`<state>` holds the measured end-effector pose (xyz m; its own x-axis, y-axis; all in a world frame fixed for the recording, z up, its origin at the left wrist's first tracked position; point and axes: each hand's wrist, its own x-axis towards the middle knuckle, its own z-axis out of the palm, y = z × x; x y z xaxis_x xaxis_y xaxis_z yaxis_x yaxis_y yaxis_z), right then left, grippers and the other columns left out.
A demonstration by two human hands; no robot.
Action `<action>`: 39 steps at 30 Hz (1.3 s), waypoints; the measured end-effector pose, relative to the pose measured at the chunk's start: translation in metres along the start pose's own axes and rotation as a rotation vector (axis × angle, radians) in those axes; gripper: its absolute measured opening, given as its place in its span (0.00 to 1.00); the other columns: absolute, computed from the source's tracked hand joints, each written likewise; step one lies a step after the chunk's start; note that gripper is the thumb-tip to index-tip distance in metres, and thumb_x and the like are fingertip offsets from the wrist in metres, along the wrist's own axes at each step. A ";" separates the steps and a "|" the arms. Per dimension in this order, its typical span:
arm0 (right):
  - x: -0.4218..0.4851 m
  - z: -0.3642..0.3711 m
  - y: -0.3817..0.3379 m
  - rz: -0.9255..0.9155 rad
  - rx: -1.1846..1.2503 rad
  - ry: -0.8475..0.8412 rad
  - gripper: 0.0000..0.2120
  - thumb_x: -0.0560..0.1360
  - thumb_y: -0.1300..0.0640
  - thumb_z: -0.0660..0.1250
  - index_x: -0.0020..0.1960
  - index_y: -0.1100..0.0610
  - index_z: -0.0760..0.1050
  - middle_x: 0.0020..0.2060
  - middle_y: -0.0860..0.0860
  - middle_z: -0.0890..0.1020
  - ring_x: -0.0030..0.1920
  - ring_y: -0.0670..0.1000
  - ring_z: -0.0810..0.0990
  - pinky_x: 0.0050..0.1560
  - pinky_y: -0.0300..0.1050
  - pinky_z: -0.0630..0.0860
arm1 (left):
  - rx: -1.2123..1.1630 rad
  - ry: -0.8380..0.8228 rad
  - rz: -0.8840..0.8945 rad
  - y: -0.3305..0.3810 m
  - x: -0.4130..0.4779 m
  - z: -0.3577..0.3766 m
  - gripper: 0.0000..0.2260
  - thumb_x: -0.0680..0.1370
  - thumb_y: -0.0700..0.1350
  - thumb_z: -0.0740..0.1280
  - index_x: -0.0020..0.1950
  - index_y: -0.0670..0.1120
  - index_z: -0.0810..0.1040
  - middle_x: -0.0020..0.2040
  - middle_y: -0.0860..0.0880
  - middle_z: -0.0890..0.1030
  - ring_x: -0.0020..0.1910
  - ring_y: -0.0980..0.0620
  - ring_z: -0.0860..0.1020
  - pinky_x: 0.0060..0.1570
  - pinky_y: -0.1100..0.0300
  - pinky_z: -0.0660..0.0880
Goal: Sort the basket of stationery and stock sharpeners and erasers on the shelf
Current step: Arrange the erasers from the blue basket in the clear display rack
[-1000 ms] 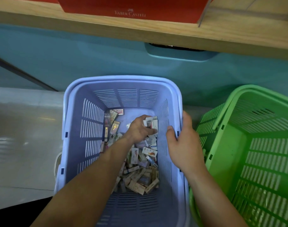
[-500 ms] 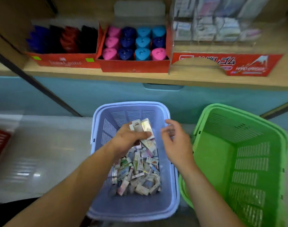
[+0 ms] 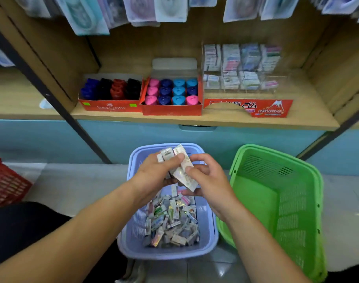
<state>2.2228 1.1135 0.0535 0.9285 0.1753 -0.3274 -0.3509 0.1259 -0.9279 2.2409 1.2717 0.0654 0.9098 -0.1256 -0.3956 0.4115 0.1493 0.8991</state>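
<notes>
A lilac basket [image 3: 211, 231] on the floor holds a heap of several small wrapped erasers [image 3: 171, 221]. Above it my left hand [image 3: 154, 174] grips a bunch of erasers [image 3: 168, 154]. My right hand [image 3: 209, 180] pinches one long pale eraser pack [image 3: 183, 172] that leans against that bunch. On the wooden shelf [image 3: 205, 121] stand a red box of dark sharpeners [image 3: 111, 92], a red box of pink and blue sharpeners [image 3: 171, 92] and a clear eraser display [image 3: 242, 66] over a red eraser carton [image 3: 248, 108].
A green basket [image 3: 276, 201] stands right of the lilac one, nothing visible inside it. A red basket [image 3: 4, 184] sits at the far left on the floor. Packaged goods [image 3: 133, 11] hang above the shelf. A dark diagonal shelf post [image 3: 58, 99] runs on the left.
My head has tilted up, so the shelf fills the view. My left hand rose out of the lilac basket with a bunch of erasers, and my right hand left the rim and took hold of one pack.
</notes>
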 end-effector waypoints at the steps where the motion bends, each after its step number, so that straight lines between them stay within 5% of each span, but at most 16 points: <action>1: -0.002 0.001 -0.001 -0.004 0.023 0.021 0.08 0.80 0.63 0.67 0.58 0.55 0.75 0.48 0.61 0.85 0.43 0.56 0.86 0.42 0.55 0.83 | 0.007 0.009 0.003 -0.001 -0.002 0.001 0.06 0.80 0.46 0.68 0.51 0.44 0.82 0.43 0.45 0.83 0.41 0.50 0.81 0.45 0.55 0.79; 9: -0.008 -0.005 0.013 0.120 0.288 0.113 0.09 0.79 0.67 0.67 0.56 0.57 0.76 0.48 0.61 0.85 0.42 0.55 0.84 0.37 0.49 0.81 | 0.099 0.096 -0.031 -0.013 -0.003 0.007 0.10 0.81 0.49 0.67 0.56 0.45 0.84 0.47 0.48 0.86 0.40 0.53 0.82 0.38 0.60 0.78; 16: 0.007 -0.009 0.023 0.139 0.373 0.106 0.13 0.80 0.70 0.61 0.61 0.61 0.78 0.52 0.62 0.85 0.43 0.56 0.83 0.42 0.50 0.83 | 0.148 0.105 -0.022 -0.021 0.008 0.000 0.08 0.79 0.51 0.71 0.53 0.48 0.83 0.46 0.49 0.87 0.45 0.51 0.83 0.47 0.54 0.78; 20: 0.016 -0.005 0.027 0.107 0.410 0.126 0.13 0.79 0.71 0.61 0.58 0.61 0.78 0.47 0.59 0.85 0.44 0.55 0.83 0.50 0.56 0.81 | 0.187 0.089 -0.010 -0.027 0.015 -0.001 0.10 0.78 0.49 0.72 0.50 0.43 0.85 0.49 0.43 0.87 0.50 0.42 0.84 0.58 0.41 0.77; 23: 0.021 -0.003 0.032 0.106 0.429 0.149 0.12 0.79 0.71 0.63 0.59 0.60 0.76 0.50 0.59 0.85 0.45 0.54 0.84 0.51 0.55 0.80 | 0.199 0.102 -0.018 -0.031 0.021 -0.004 0.08 0.78 0.46 0.72 0.51 0.42 0.84 0.47 0.44 0.87 0.48 0.40 0.84 0.50 0.46 0.80; 25: 0.023 -0.002 0.036 0.118 0.441 0.146 0.14 0.78 0.70 0.65 0.61 0.58 0.76 0.51 0.60 0.85 0.45 0.55 0.84 0.52 0.55 0.79 | 0.183 0.138 -0.026 -0.032 0.024 -0.007 0.07 0.77 0.44 0.74 0.53 0.44 0.82 0.42 0.49 0.85 0.39 0.51 0.83 0.37 0.59 0.78; 28: 0.025 -0.003 0.041 0.126 0.446 0.118 0.15 0.77 0.71 0.66 0.61 0.57 0.75 0.51 0.61 0.85 0.46 0.55 0.85 0.51 0.54 0.82 | 0.145 0.144 -0.057 -0.032 0.027 -0.009 0.10 0.77 0.42 0.74 0.57 0.46 0.80 0.40 0.52 0.83 0.34 0.59 0.81 0.31 0.66 0.75; 35: 0.030 -0.008 0.050 0.122 0.487 0.149 0.18 0.75 0.71 0.68 0.61 0.57 0.74 0.49 0.59 0.86 0.46 0.55 0.85 0.48 0.50 0.83 | 0.150 0.065 -0.142 -0.037 0.031 -0.010 0.18 0.73 0.41 0.78 0.60 0.48 0.78 0.45 0.49 0.84 0.40 0.53 0.83 0.42 0.55 0.81; 39: 0.031 -0.011 0.053 0.106 0.326 0.164 0.19 0.77 0.71 0.67 0.63 0.53 0.75 0.51 0.59 0.86 0.49 0.59 0.82 0.55 0.63 0.75 | 0.178 0.030 -0.146 -0.040 0.031 -0.012 0.17 0.75 0.37 0.75 0.61 0.46 0.77 0.47 0.46 0.84 0.40 0.53 0.84 0.41 0.55 0.83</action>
<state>2.2345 1.1148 -0.0081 0.8830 0.0486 -0.4668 -0.4413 0.4246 -0.7905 2.2533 1.2731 0.0147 0.8434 -0.1040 -0.5271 0.5255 -0.0442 0.8496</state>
